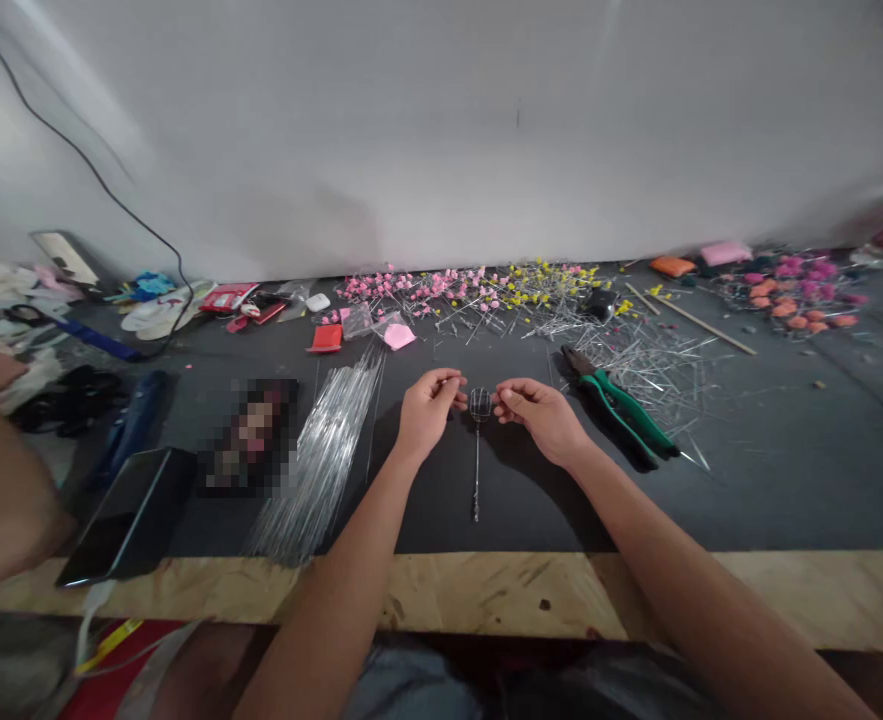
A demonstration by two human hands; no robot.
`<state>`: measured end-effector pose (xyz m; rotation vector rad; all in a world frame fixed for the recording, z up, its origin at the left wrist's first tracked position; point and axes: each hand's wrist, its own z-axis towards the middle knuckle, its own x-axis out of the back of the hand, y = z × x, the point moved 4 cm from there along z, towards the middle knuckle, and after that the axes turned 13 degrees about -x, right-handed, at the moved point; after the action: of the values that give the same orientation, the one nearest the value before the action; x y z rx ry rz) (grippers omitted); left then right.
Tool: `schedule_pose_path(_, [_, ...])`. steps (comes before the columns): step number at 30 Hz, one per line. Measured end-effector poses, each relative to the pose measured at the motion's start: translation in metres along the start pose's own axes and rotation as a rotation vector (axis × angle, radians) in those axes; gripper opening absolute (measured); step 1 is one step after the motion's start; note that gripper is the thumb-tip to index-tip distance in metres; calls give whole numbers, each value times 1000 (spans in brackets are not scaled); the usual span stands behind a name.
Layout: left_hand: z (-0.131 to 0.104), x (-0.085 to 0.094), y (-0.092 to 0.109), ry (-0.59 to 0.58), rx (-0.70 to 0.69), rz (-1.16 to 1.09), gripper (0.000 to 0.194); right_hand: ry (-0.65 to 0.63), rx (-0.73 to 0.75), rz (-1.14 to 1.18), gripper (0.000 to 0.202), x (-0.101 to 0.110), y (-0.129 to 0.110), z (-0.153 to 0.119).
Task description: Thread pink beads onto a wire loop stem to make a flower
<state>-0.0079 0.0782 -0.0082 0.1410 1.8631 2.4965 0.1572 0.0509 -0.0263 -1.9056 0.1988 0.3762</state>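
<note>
Between my two hands is a small wire piece with a rounded cage-like head (480, 404) and a thin straight stem (476, 465) that points toward me and ends in a small knobby tip. My left hand (431, 408) pinches at the left side of the head, fingers pressed together. On the opposite side, my right hand (542, 415) pinches at the head's right edge. Pliers with green and black handles (621, 408) lie right of my right hand. A bundle of straight silvery wires (328, 450) lies left of my left forearm.
Pink-tipped wires (418, 288), yellow-tipped wires (550, 280) and loose bare wires (655, 370) lie along the back. Orange and purple pieces (808, 290) are at the far right. A phone (122, 520) stands near the front left edge, and another person's arm (6, 480) enters from the left.
</note>
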Motion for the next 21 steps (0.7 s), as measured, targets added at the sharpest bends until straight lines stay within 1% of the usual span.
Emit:
schedule_pose_path(2, [-2, -2, 3, -59, -49, 98, 25, -17, -13, 4, 23, -1, 1, 0])
schedule_pose_path(5, [-8, -9, 11, -222, -161, 281, 31, -44, -2, 6, 25, -3, 1, 0])
schedule_pose_path(8, [-14, -19, 20, -388, -291, 424, 26, -83, 28, -64, 29, -6, 0, -1])
schedule_pose_path(10, [-16, -23, 22, -442, -346, 486, 23, -89, 46, -145, 31, -7, 1, -2])
schedule_pose_path(13, [-15, -24, 21, -438, -362, 510, 19, -83, 51, -228, 34, -8, 2, -2])
schedule_pose_path(15, [-14, -21, 20, -404, -360, 502, 18, -84, 46, -226, 33, -9, 2, -2])
schedule_pose_path(18, [-13, -17, 19, -338, -365, 478, 19, -82, 42, -199, 27, -10, 2, -2])
schedule_pose_path(21, [-13, -15, 19, -290, -376, 441, 19, -89, 44, -224, 23, -11, 0, -4])
